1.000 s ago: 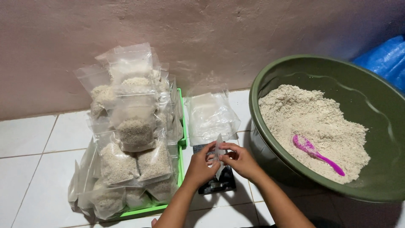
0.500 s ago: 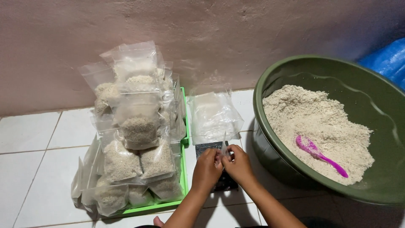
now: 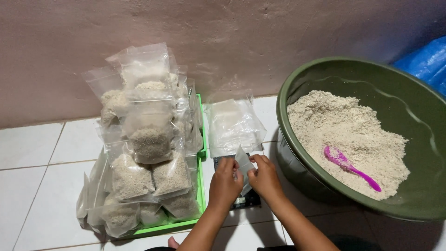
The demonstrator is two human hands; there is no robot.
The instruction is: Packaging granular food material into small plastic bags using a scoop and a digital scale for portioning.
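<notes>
The hands hide most of the dark scale (image 3: 248, 199), perhaps its display too.

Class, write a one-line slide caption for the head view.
Both hands, left hand and right hand, hold an empty clear bag beside a green basin.

Both forearms are extended forward from the lower edge of the view, converging toward each other. The left hand (image 3: 225, 182) and right hand (image 3: 265, 176) are held close together, fingers curled and pinched inward, knuckles turned upward.
</notes>
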